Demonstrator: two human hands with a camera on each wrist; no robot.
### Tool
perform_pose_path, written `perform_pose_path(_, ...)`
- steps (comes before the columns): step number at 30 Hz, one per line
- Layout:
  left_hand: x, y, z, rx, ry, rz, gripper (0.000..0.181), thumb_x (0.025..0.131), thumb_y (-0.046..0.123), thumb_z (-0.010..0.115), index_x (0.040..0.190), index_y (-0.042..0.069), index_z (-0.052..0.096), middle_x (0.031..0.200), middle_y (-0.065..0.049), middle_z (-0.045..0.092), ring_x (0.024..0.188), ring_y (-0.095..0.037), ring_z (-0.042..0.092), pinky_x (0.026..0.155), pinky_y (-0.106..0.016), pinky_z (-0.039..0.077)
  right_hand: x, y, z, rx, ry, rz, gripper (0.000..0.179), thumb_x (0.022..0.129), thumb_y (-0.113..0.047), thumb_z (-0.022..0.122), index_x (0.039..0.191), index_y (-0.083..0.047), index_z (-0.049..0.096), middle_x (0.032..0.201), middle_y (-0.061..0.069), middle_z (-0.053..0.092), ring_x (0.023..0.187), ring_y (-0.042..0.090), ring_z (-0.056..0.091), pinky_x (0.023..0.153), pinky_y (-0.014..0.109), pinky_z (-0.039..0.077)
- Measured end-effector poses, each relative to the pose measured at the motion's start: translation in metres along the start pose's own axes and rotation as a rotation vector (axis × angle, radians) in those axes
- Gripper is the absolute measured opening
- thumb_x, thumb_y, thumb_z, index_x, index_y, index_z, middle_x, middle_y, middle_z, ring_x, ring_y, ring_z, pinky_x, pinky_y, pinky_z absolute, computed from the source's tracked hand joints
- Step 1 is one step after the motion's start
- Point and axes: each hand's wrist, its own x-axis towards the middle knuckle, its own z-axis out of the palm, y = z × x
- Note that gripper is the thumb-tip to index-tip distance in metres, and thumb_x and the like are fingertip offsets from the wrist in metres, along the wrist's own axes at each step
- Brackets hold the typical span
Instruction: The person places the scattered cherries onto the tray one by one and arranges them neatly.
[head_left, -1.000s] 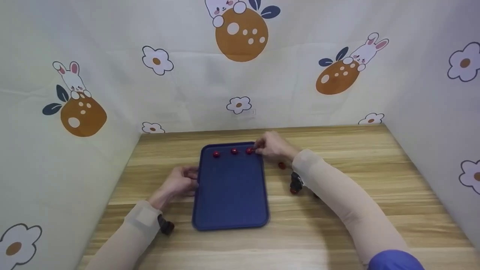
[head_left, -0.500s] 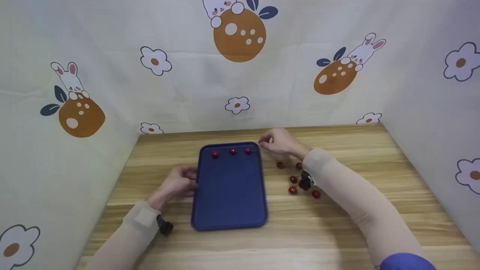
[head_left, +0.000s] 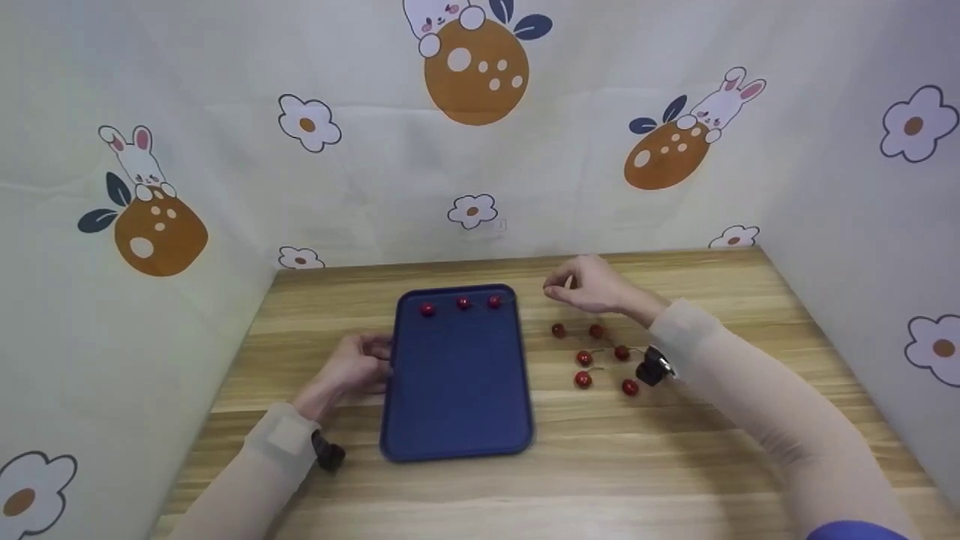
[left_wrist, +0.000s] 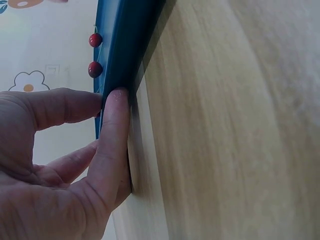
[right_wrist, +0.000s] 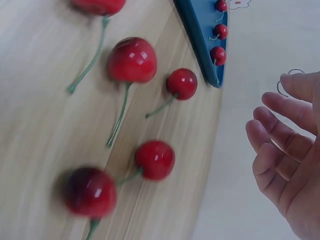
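Tray point(head_left: 457, 390) on surface point(head_left: 600, 472). Three cherries point(head_left: 463, 303) in a row inside tray, at far end. Six cherries point(head_left: 584, 358) on surface, right of tray. Left hand point(head_left: 354, 365) at tray's left edge; right hand point(head_left: 591, 285) beyond the six.

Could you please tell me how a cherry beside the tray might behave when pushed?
The cherry is nearly round, so it would probably roll. Its thin stem sticks out and may make it curve or stop early. Its glossy highlights suggest a surface that could be slippery.
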Motion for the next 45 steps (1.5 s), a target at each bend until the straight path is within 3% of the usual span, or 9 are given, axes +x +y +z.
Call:
perform_pose_path(6,-0.001,0.0,0.0,-0.03,-0.014,-0.025,0.071,0.091,-0.012,0.065,0.159,-0.017,0.047,0.122,-0.024,0.076,0.095,-0.015,0.073,0.073,-0.033,0.07,-0.023,0.008,-0.01,-0.017,-0.06,0.007,0.024,0.105,-0.021,0.075,0.118,-0.003,0.086,0.109,0.011,0.087,0.085,0.02,0.077,0.079,0.032,0.061)
perform_pose_path(9,0.0,0.0,0.001,-0.024,-0.004,-0.018,0.07,0.089,-0.014,0.065,0.157,-0.017,0.05,0.118,-0.021,0.076,0.095,-0.015,0.072,0.074,-0.03,0.069,-0.037,0.014,-0.015,-0.027,-0.078,0.011,0.023,0.105,-0.02,0.075,0.117,-0.004,0.086,0.108,0.01,0.087,0.087,0.02,0.077,0.08,0.031,0.06)
perform_pose_path(17,-0.001,0.001,0.001,-0.081,-0.008,-0.064,0.071,0.089,-0.015,0.064,0.158,-0.015,0.049,0.113,-0.011,0.069,0.094,-0.015,0.069,0.074,-0.03,0.068,-0.078,0.035,-0.033,-0.04,-0.063,0.001,0.019,0.102,-0.014,0.078,0.115,-0.002,0.086,0.109,0.013,0.086,0.086,0.017,0.075,0.077,0.023,0.059)
perform_pose_path(25,0.0,0.001,0.002,-0.095,-0.005,-0.093,0.07,0.091,-0.015,0.063,0.16,-0.012,0.049,0.115,-0.012,0.069,0.092,-0.016,0.071,0.074,-0.031,0.069,-0.115,0.054,-0.047,-0.146,-0.083,-0.02,0.018,0.097,-0.008,0.08,0.114,-0.005,0.086,0.106,0.01,0.086,0.084,0.016,0.076,0.077,0.026,0.062)
perform_pose_path(30,0.0,0.001,0.001,-0.066,-0.004,-0.084,0.071,0.091,-0.013,0.065,0.16,-0.013,0.049,0.118,-0.015,0.071,0.094,-0.016,0.071,0.075,-0.032,0.07,-0.135,0.066,-0.044,-0.117,-0.097,-0.057,0.02,0.091,-0.001,0.082,0.111,-0.003,0.086,0.103,0.012,0.087,0.082,0.015,0.077,0.075,0.024,0.065)
perform_pose_path(36,0.001,0.001,0.001,0.006,-0.002,-0.049,0.072,0.089,-0.012,0.068,0.159,-0.014,0.051,0.118,-0.019,0.074,0.091,-0.015,0.072,0.075,-0.032,0.071,-0.159,0.079,-0.038,-0.086,-0.08,-0.023,0.025,0.086,0.001,0.081,0.11,-0.005,0.086,0.102,0.008,0.086,0.084,0.009,0.075,0.076,0.024,0.064)
perform_pose_path(45,-0.001,0.001,0.0,-0.015,-0.014,-0.028,0.073,0.09,-0.012,0.067,0.16,-0.016,0.047,0.114,-0.016,0.075,0.088,-0.013,0.071,0.071,-0.028,0.067,-0.178,0.089,-0.031,-0.005,-0.08,-0.003,0.019,0.083,-0.006,0.091,0.101,-0.01,0.086,0.093,0.002,0.084,0.08,-0.001,0.07,0.073,0.022,0.063)
